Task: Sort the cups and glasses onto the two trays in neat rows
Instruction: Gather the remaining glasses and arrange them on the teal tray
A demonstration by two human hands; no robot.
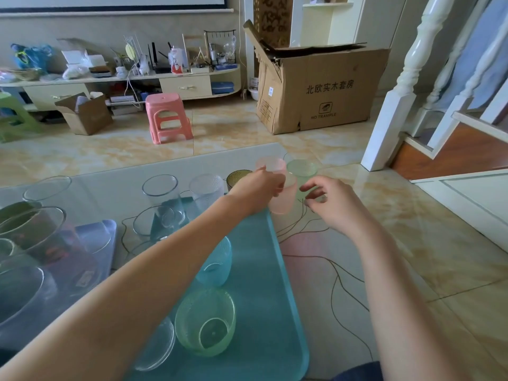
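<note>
Glass table (pixel 316 270), left hand (pixel 258 188) gripping pink cup (pixel 277 188).

Two trays laid side by side on a table

Cups (pixel 205 321) are stood on the right tray (pixel 264 270); glasses (pixel 30 229) on the left tray (pixel 105 229).

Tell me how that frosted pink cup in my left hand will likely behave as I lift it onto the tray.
The pink cup looks like thin frosted plastic, so probably light and not very fragile. It is tall and narrow, so it may tip if set down crooked on the teal tray. The left hand holds it near the rim; the matte surface should help the grip.
</note>
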